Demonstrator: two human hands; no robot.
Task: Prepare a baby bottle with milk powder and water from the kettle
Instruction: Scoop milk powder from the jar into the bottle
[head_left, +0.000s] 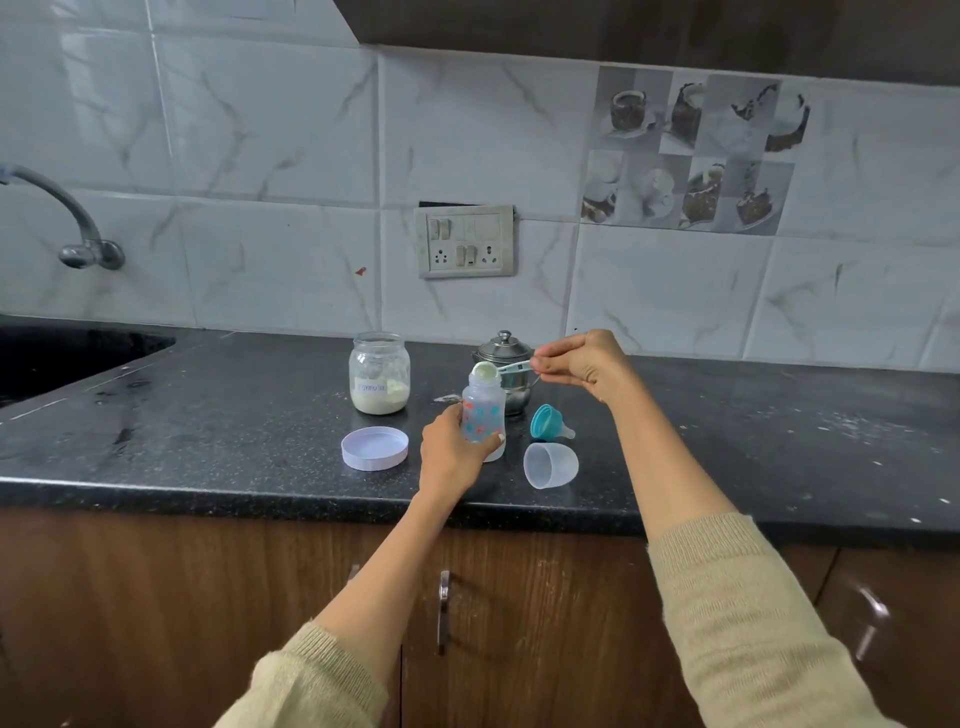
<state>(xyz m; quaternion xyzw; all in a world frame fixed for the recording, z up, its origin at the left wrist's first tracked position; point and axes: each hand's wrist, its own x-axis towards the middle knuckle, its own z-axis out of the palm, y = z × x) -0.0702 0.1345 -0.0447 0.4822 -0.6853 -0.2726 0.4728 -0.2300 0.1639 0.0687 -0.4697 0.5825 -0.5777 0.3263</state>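
Note:
A clear baby bottle (484, 410) with red and blue prints stands uncapped on the dark counter (234, 431). My left hand (451, 453) grips its lower half. My right hand (582, 364) pinches the handle of a small measuring scoop (501, 370), whose bowl sits right over the bottle's mouth. A glass jar of milk powder (379, 373) stands open to the left, with its lilac lid (374, 448) lying upside down in front. A small steel kettle (506, 358) with a lid stands just behind the bottle, partly hidden by it.
The teal collar with teat (549, 422) and the clear bottle cap (549, 465) lie right of the bottle. A sink (62, 358) and tap (78, 228) are at the far left. Spilled powder specks dot the counter at the right. A switch panel (465, 241) is on the tiled wall.

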